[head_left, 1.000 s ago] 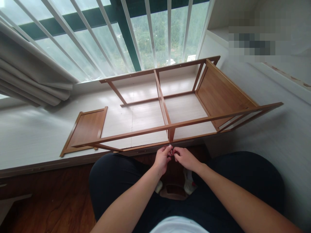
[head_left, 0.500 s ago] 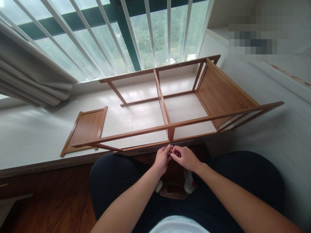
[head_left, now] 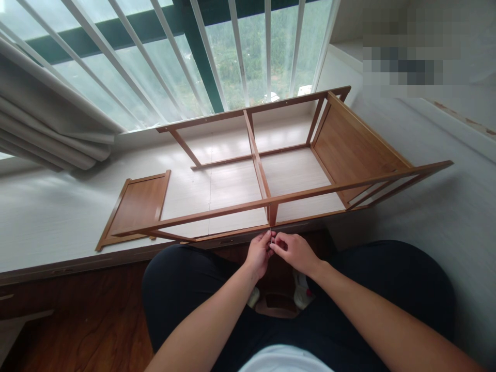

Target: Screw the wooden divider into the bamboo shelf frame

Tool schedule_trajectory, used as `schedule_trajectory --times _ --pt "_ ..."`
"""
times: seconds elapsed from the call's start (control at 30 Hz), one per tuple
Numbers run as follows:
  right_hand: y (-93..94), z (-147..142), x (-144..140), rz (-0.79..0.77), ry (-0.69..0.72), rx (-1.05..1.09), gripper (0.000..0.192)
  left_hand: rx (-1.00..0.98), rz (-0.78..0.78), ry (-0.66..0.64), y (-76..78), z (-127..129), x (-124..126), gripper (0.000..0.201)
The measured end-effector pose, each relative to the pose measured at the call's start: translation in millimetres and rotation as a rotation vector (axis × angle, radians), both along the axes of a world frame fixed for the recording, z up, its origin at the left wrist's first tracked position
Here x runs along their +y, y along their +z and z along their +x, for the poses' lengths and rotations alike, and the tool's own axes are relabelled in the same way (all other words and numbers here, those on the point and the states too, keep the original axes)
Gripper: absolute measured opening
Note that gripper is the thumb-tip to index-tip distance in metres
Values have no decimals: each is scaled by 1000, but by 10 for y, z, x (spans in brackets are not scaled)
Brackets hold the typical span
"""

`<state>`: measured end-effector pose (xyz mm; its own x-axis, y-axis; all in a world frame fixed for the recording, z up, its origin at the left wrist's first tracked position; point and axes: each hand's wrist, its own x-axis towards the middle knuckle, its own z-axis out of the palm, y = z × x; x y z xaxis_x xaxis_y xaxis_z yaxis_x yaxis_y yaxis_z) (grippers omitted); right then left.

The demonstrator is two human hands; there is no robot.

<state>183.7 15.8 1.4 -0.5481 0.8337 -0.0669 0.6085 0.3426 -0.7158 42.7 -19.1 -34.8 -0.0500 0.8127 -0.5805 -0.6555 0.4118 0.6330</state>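
Note:
My left hand [head_left: 258, 254] and my right hand [head_left: 297, 253] meet just below the near lower rail of a wooden frame [head_left: 217, 211]. Between their pinched fingertips shows a thin metal piece [head_left: 272, 237], too small to tell whether it is a screw or a key. Both hands are closed, thumb and forefinger together. The frame lies on its side, with a crossbar [head_left: 258, 155] at mid-length and a panel [head_left: 358, 137] fitted at its right end. The foot of the crossbar's near post [head_left: 273, 213] is just above my fingers.
A separate wooden panel [head_left: 137, 204] lies on the white ledge [head_left: 46, 222] at the left. Behind stands a barred window [head_left: 232, 57] with a grey curtain [head_left: 50, 113]. My knees flank the ledge's front, and a small brown stool [head_left: 277, 306] stands between my feet.
My right fingertips have shifted very slightly at the thin metal piece. The view has moved a little; the frame and the loose panel stay in place.

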Motion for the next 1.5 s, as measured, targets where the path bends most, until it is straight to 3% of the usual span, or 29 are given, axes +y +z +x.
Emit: schedule_trajectory --times 0.43,0.9,1.2,1.5 --pt "-49 11 5 10 -33 -83 11 25 -11 5 -9 -3 7 35" --pt "-205 27 54 -206 16 -128 18 111 -50 18 30 0 38 37" --pt "-188 9 33 -243 28 38 13 144 -56 -12 38 -10 25 37" --pt "-115 13 28 -183 -3 62 21 187 -41 -35 6 -19 -1 40"
